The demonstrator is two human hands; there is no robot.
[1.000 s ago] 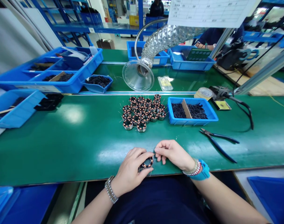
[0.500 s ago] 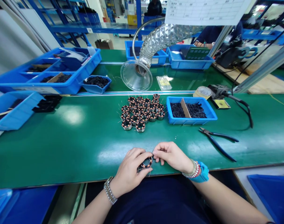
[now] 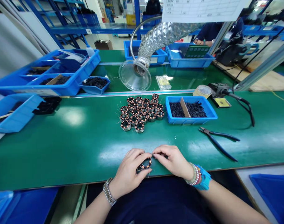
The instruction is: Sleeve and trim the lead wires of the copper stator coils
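Note:
My left hand (image 3: 130, 169) is wrapped round a copper-wound motor stator (image 3: 143, 166), its thumb and fingers on the ring at the near edge of the bench. Just right of it, my right hand (image 3: 171, 159) is closed in a pinch on a small black sleeve-like piece (image 3: 153, 155) against the stator's upper right rim. The fingers partly hide this piece. Beyond the hands stands a group of several similar stators (image 3: 139, 115), with thin wire ends sticking out. To their right, a blue bin (image 3: 191, 121) with a cardboard divider holds short black sleeves (image 3: 196, 110).
Dark-handled cutting pliers (image 3: 218, 141) lie at the right. A clear funnel on a foil duct (image 3: 134, 76) hangs behind the stators. A tape roll (image 3: 203, 91) and corded tool (image 3: 226, 91) sit farther right. Blue bins (image 3: 86, 73) occupy the left; another person's hand (image 3: 204, 42) shows behind.
My right hand has shifted slightly right and down, its thumb and forefinger now stretched toward the stator's rim with the small black piece. The left hand keeps its hold on the stator.

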